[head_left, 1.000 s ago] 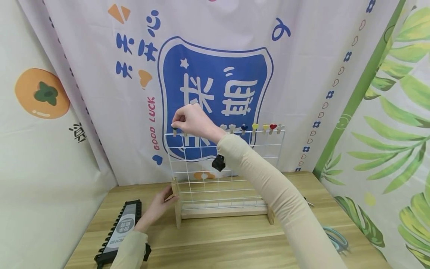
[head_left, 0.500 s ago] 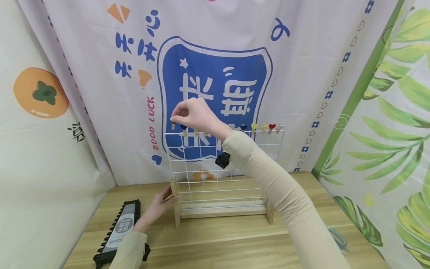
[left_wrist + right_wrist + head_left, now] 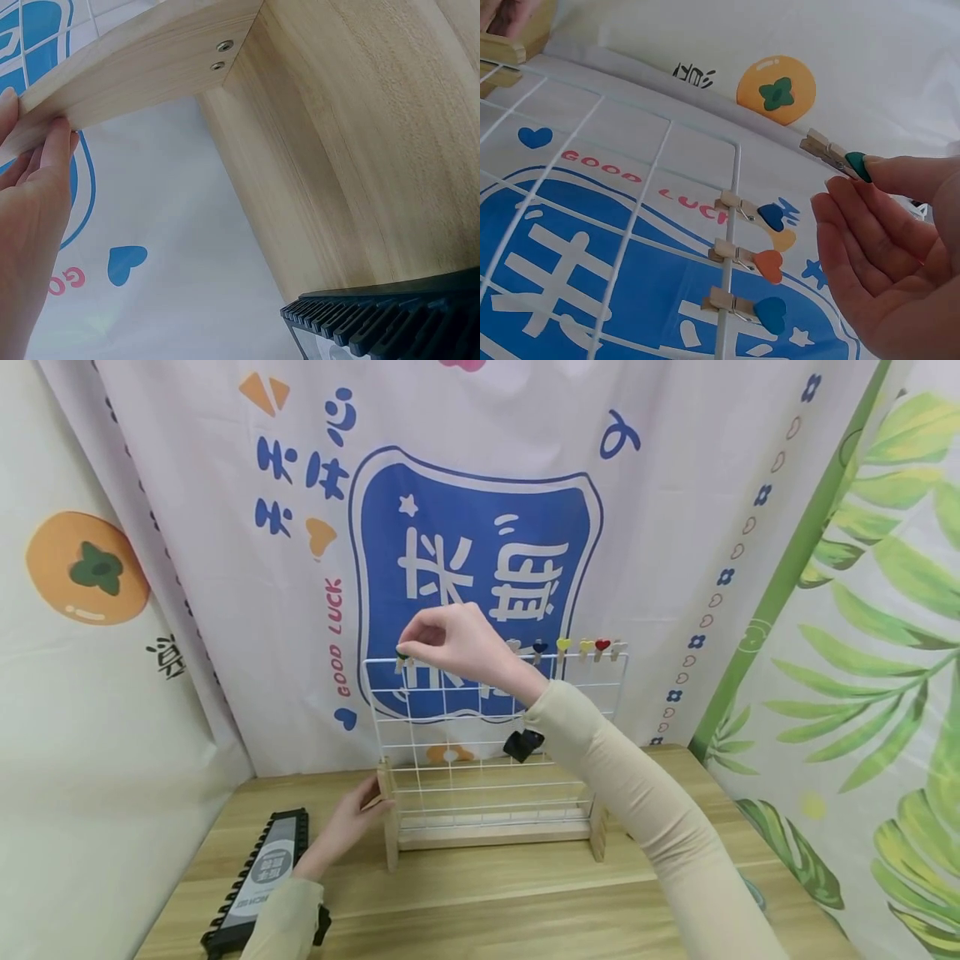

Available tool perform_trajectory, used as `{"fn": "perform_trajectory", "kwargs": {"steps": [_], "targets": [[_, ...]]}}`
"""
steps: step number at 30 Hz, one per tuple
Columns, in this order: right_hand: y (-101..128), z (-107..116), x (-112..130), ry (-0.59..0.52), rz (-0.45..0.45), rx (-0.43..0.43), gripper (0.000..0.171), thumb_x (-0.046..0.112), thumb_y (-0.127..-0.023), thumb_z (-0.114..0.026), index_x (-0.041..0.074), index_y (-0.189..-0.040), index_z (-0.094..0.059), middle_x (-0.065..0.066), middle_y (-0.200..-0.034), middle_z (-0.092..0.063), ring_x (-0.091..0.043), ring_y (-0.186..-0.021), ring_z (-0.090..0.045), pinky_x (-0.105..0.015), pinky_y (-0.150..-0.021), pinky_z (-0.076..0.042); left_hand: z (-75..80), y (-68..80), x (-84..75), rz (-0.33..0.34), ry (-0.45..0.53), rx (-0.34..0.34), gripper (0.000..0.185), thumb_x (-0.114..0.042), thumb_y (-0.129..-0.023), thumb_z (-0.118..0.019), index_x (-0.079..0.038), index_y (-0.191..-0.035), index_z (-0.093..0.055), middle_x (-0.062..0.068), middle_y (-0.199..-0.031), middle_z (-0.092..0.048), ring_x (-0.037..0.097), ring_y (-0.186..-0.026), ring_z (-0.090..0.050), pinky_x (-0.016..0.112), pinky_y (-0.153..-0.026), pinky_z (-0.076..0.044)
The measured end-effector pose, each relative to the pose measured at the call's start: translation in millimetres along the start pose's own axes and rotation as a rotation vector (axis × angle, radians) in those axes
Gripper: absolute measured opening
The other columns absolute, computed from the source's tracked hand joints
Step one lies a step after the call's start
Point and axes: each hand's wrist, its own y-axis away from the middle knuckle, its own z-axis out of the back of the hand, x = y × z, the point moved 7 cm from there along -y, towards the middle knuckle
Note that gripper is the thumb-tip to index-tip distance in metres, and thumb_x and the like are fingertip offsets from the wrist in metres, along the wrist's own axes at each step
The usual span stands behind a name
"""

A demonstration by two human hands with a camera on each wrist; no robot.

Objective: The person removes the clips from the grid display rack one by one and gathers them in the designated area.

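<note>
- Small wooden clothespin with a green heart on its end is pinched between the thumb and fingertips of the right hand, free of the wire, just above the top left corner of the white wire grid panel; in the head view the pin sits at about 10 o'clock from the panel's middle.
- In the right wrist view, three more wooden heart pins stay clipped on the panel's edge wire: a blue one, an orange one and another blue one.
- Further heart pins, among them a yellow one and a red one, line the top wire toward 2 o'clock.
- Left hand rests on the light wooden foot of the panel's stand, fingers straight against the wood, at 8 o'clock from the panel.
- Black toothed plastic strip with a grey label lies on the wooden counter, just left of the left forearm.
</note>
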Motion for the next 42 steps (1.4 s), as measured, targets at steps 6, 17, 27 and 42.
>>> {"fn": "perform_trajectory", "kwargs": {"steps": [6,17,27,42], "targets": [[21,-9,-2,-0.016,0.044,-0.009,0.012,0.019,-0.095,-0.068,0.010,-0.100,-0.076,-0.003,-0.096,-0.077,-0.007,-0.081,-0.070,-0.017,-0.077,-0.059,2.1,2.0,-2.3,-0.010,0.018,-0.010,0.060,-0.015,-0.100,-0.059,0.010,-0.148,-0.034,0.034,-0.146,-0.045,0.049,-0.136,-0.045,0.052,-0.107,-0.048],[63,-43,-34,-0.058,0.018,0.049,0.013,0.018,-0.095,-0.068,0.009,-0.100,-0.075,-0.004,-0.096,-0.078,-0.007,-0.085,-0.071,-0.017,-0.082,-0.060,-0.3,3.6,2.0,-0.024,0.028,-0.018,0.061,-0.014,-0.098,-0.061,0.010,-0.147,-0.036,0.034,-0.144,-0.047,0.048,-0.134,-0.048,0.053,-0.108,-0.047],[101,-85,-67,-0.110,-0.062,0.106,0.012,0.019,-0.095,-0.068,0.010,-0.099,-0.075,-0.003,-0.094,-0.077,-0.010,-0.082,-0.071,-0.015,-0.077,-0.059,0.3,3.1,0.8,-0.002,0.026,-0.010,0.062,-0.015,-0.099,-0.060,0.011,-0.149,-0.033,0.034,-0.147,-0.043,0.048,-0.137,-0.044,0.054,-0.110,-0.045],[154,-154,-101,-0.128,-0.133,0.199,0.010,0.017,-0.093,-0.069,0.011,-0.093,-0.077,-0.002,-0.087,-0.078,0.002,-0.074,-0.067,-0.009,-0.070,-0.055,1.0,1.1,-0.6,-0.008,0.024,-0.015,0.062,-0.016,-0.099,-0.060,0.010,-0.149,-0.033,0.034,-0.148,-0.043,0.048,-0.137,-0.044,0.053,-0.110,-0.044]]}}
